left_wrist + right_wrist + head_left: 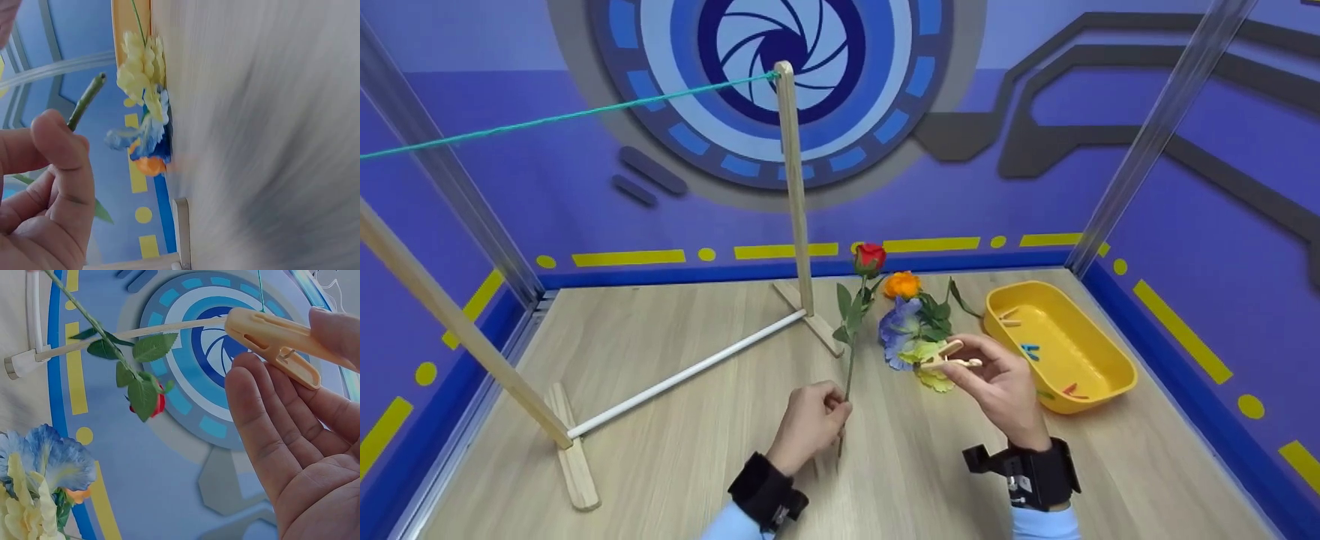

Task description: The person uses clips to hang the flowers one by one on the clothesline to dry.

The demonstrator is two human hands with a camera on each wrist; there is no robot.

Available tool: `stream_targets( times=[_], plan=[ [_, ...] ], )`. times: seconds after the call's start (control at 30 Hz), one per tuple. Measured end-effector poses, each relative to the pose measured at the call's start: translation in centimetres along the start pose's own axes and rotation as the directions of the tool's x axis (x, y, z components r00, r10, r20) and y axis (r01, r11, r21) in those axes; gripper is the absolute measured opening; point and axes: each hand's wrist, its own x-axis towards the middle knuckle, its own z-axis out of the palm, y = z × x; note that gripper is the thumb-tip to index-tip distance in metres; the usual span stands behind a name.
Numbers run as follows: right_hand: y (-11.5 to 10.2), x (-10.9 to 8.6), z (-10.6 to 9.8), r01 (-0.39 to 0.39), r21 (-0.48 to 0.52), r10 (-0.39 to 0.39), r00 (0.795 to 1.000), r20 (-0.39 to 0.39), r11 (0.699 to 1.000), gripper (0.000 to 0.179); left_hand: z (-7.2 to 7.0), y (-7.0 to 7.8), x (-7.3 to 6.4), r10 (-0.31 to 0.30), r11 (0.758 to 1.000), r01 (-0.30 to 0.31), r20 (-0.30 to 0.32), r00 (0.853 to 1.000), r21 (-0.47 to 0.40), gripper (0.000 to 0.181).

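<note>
- The left hand (814,420) has its thumb and forefinger pinched together on the thin green stem of a red artificial rose with green leaves (870,257); the bloom stands beyond this grip, on its far side, and the cut end pokes out past the fingers.
- The right hand (997,382) holds a pale tan clothespin with a small metal spring (270,329) between thumb and fingers (the right wrist view shows its nose pointing away from the palm).
- Just beyond the right grip, toward the left, lie a pale yellow ruffled artificial flower (936,377), a blue-violet ruffled one (898,330) and, farther out, a round orange one (902,285).
- To the right of the right grip sits a yellow oblong basin with rounded corners (1099,394); small clothespins rest inside it, among them a blue one (1030,349) and a red one (1074,391).
- Beyond the left grip and a little to its left rises an upright pale wooden post (795,187), with a taut green cord (570,116) tied at its top.
- Well to the left of that grip stands a second wooden post (457,322), and a slim white rod (690,375) joins the two near the pale wood-grain tabletop (900,465).
</note>
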Motion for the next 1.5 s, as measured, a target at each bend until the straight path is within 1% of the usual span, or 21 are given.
stream_targets(
  times=[0.1,0.2,0.37,0.53,0.63,0.7,0.8,0.83,0.87,0.93,0.97,1.0,1.03,1.1,1.2,1.27,1.3,1.33,1.4,1.47,1.5],
  plan=[
    [0.0,0.0,0.0,0.001,-0.002,-0.001,1.0,0.001,1.0,0.034,0.2,0.3,-1.2,-0.069,0.996,0.072,0.052,0.996,-0.059,0.008],
    [0.0,0.1,0.0,0.005,-0.004,-0.005,1.0,0.004,1.0,0.034,0.5,0.2,-2.1,-0.117,0.99,0.124,0.096,0.988,-0.07,0.014],
    [-0.1,0.0,0.1,0.008,0.01,-0.008,1.0,-0.002,1.0,0.034,1.0,-0.9,-2.9,-0.164,0.984,0.173,0.138,0.977,-0.052,0.017],
    [-0.1,0.0,0.2,0.009,0.011,-0.009,1.0,0.002,1.0,0.034,0.9,-1.7,-3.0,-0.197,0.979,0.202,0.175,0.965,-0.009,0.017],
    [-0.1,0.0,0.2,0.01,0.016,-0.01,1.0,0.006,1.0,0.034,0.5,-1.8,-2.8,-0.186,0.983,0.181,0.195,0.963,0.044,0.018],
    [-0.1,0.0,0.2,0.011,0.018,-0.011,1.0,0.004,1.0,0.034,0.2,-1.7,-2.7,-0.163,0.985,0.149,0.197,0.967,0.088,0.019],
    [-0.1,0.0,0.1,0.015,0.019,-0.015,1.0,0.003,1.0,0.033,-0.3,-1.5,-2.5,-0.075,0.981,0.039,0.184,0.98,0.19,0.018],
    [-0.1,0.0,0.1,0.014,0.019,-0.014,1.0,0.001,1.0,0.033,-0.4,-1.4,-2.3,-0.03,0.972,-0.014,0.181,0.983,0.234,0.018],
    [-0.1,0.0,0.1,0.015,0.018,-0.015,1.0,0.001,1.0,0.033,-0.5,-1.4,-2.1,0.025,0.954,-0.076,0.177,0.984,0.289,0.018],
    [-0.1,0.0,0.1,0.015,0.018,-0.015,1.0,0.002,1.0,0.032,-0.6,-1.2,-1.5,0.143,0.891,-0.208,0.184,0.972,0.404,0.017],
    [-0.1,0.0,0.1,0.016,0.019,-0.016,1.0,0.001,1.0,0.033,-0.7,-1.1,-1.1,0.203,0.846,-0.274,0.198,0.959,0.458,0.015],
    [-0.1,0.0,0.1,0.016,0.023,-0.016,1.0,0.001,1.0,0.033,-0.7,-1.0,-0.7,0.26,0.786,-0.338,0.22,0.94,0.517,0.014],
    [-0.1,0.0,0.1,0.016,0.024,-0.016,1.0,0.001,1.0,0.033,-0.8,-0.9,-0.3,0.314,0.714,-0.399,0.246,0.917,0.575,0.013],
    [-0.1,0.0,0.2,0.017,0.028,-0.017,1.0,0.001,0.999,0.034,-0.8,-0.9,0.7,0.406,0.549,-0.501,0.311,0.859,0.669,0.013],
    [-0.1,0.0,0.2,0.014,0.033,-0.014,1.0,0.004,0.999,0.034,-0.6,-1.2,2.3,0.503,0.289,-0.601,0.416,0.758,0.745,0.013],
    [-0.1,0.0,0.2,0.014,0.032,-0.014,1.0,0.007,0.999,0.034,-0.3,-1.6,3.3,0.536,0.15,-0.633,0.476,0.698,0.76,0.012],
    [-0.1,0.0,0.2,0.014,0.032,-0.014,1.0,0.009,0.999,0.034,-0.2,-1.8,3.7,0.543,0.096,-0.642,0.5,0.674,0.761,0.012],
    [-0.1,0.0,0.2,0.014,0.033,-0.014,1.0,0.011,0.999,0.034,0.0,-2.0,4.0,0.549,0.052,-0.647,0.519,0.655,0.761,0.011],
    [-0.1,0.0,0.2,0.015,0.033,-0.015,1.0,0.011,0.999,0.034,0.4,-2.5,4.6,0.553,-0.013,-0.648,0.546,0.63,0.761,0.01],
    [-0.1,0.0,0.2,0.015,0.037,-0.016,1.0,0.011,0.999,0.034,0.7,-3.0,5.0,0.549,-0.052,-0.643,0.56,0.62,0.764,0.01],
    [-0.1,0.0,0.2,0.014,0.037,-0.014,1.0,0.011,0.999,0.034,0.8,-3.2,5.1,0.545,-0.061,-0.641,0.564,0.62,0.765,0.011]
  ],
)
